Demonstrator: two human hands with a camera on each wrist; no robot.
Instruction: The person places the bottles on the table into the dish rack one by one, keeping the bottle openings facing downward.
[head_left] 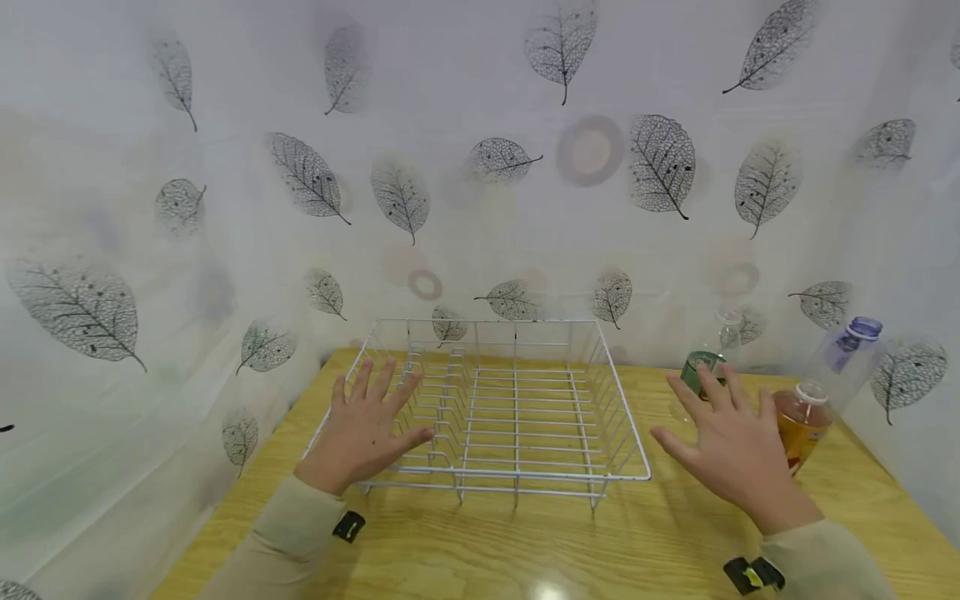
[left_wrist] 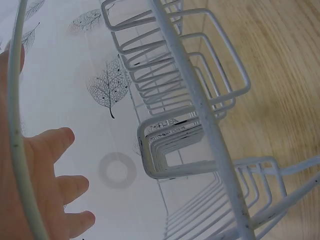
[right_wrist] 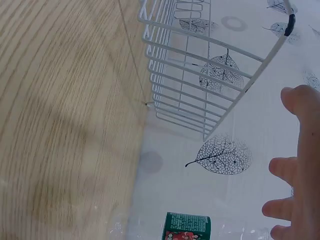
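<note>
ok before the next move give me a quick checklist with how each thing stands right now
1. Left hand free: ok, holds nothing.
2. Left hand apart from the white rectangular wire rack: cannot tell, they overlap in view.
3. Right hand free: ok, holds nothing.
4. Rack standing on the yellow wood-grain table: ok.
5. Amber bottle with pale neck fully visible: not ok, the right hand hides part.
6. Transparent bottle with green label outside the rack: ok, right of it.
</note>
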